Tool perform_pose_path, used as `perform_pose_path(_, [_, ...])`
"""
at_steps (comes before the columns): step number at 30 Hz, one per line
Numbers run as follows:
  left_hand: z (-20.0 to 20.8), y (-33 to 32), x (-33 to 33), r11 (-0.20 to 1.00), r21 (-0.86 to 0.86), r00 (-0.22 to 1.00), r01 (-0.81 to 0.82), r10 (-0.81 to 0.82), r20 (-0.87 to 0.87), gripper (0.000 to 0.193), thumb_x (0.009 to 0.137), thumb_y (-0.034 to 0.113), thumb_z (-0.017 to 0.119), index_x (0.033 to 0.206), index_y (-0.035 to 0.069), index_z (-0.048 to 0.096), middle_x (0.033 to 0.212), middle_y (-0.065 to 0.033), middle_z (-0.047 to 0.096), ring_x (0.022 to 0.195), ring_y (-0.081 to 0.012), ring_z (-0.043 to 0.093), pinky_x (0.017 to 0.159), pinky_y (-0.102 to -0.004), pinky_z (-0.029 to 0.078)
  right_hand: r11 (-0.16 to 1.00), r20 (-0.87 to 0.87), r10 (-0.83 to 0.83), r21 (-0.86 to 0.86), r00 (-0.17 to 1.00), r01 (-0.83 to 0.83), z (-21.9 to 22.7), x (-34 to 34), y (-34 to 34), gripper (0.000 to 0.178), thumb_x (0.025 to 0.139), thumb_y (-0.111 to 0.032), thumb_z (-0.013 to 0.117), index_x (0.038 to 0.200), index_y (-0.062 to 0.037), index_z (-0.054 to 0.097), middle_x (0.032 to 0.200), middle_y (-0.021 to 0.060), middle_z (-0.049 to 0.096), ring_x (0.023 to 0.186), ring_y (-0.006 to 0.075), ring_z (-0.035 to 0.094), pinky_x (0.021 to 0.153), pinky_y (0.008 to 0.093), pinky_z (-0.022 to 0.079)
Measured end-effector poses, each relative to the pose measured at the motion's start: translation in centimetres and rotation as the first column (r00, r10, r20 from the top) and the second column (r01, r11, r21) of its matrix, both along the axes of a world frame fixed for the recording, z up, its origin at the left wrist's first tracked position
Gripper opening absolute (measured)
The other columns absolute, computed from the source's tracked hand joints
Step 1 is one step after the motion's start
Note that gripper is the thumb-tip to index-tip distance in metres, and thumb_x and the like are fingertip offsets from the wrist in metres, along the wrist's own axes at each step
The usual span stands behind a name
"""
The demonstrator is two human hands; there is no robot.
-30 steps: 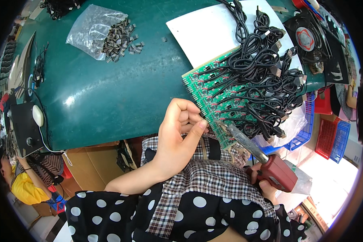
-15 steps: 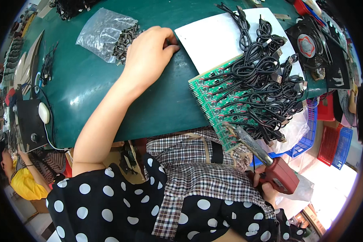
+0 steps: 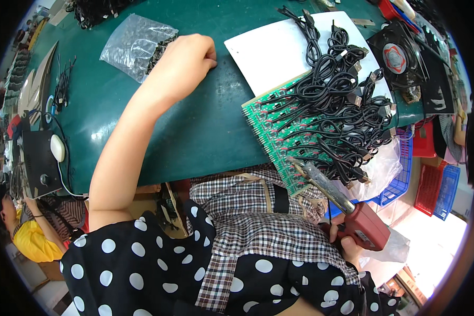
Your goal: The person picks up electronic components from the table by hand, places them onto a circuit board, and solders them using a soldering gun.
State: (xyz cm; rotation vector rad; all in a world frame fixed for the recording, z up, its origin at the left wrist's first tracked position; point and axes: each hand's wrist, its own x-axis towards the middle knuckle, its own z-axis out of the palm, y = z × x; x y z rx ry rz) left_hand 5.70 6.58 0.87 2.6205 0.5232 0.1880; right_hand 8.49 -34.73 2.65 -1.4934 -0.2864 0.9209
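Open green tabletop [image 3: 205,126] separates the left forearm [image 3: 121,152] from the circuit board [image 3: 271,139], whose lower corner overhangs the near edge. The left hand [image 3: 190,59] partly covers small dark parts [image 3: 157,54] beside a clear bag [image 3: 131,46]; its fingertips are hidden, so I cannot tell whether it grips anything. The right hand [image 3: 348,245], partly obscured, wraps the red handle of a soldering gun [image 3: 361,224], whose tip is over the board's lower end.

Head cam: on your head, left of the pair
Facing: down over your plaid apron [image 3: 263,226] to the green table [image 3: 210,131]
Range: pretty close, your left hand [image 3: 187,60] and right hand [image 3: 350,248] fit
Lens: super wide fisheye
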Motion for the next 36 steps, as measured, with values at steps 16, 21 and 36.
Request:
perform_pose_path(16, [0.4,1.0,-0.6,0.988,0.094,0.992,0.124,-0.125,0.006,0.013,0.073,0.002,0.058,0.086,-0.003,0.058,0.077,-0.0125,0.057,0.069,-0.0224,0.056,0.063,-0.0307,0.044,0.999,-0.017,-0.034,0.007,0.999,0.034,-0.3,-0.3,-0.3,0.057,0.071,-0.036,0.070,0.105,0.0041,0.047,0.084,0.0103,0.057,0.057,0.0135,0.051,0.053,0.0246,0.039])
perform_pose_path(21, [0.8,0.0,-1.0,0.974,0.149,0.980,0.173,-0.185,0.077,0.007,0.075,0.002,0.057,0.079,-0.003,0.058,0.077,-0.0151,0.059,0.072,-0.0274,0.058,0.065,-0.0335,0.046,1.000,-0.017,-0.017,-0.008,1.000,0.017,-0.3,-0.3,-0.1,0.058,0.071,-0.037,0.070,0.105,0.0040,0.047,0.075,0.0094,0.055,0.057,0.0135,0.051,0.054,0.0248,0.038])
perform_pose_path(36, [0.8,-15.0,-6.4,0.134,-0.990,0.936,-0.036,0.352,0.013,0.022,0.078,-0.009,0.055,0.096,-0.002,0.045,0.079,-0.0094,0.059,0.073,-0.0158,0.062,0.067,-0.0249,0.052,0.996,-0.090,-0.001,0.094,0.996,0.009,-1.2,0.3,-1.1,0.059,0.068,-0.031,0.075,0.106,0.0057,0.047,0.090,0.0140,0.061,0.058,0.0163,0.054,0.055,0.0272,0.044])
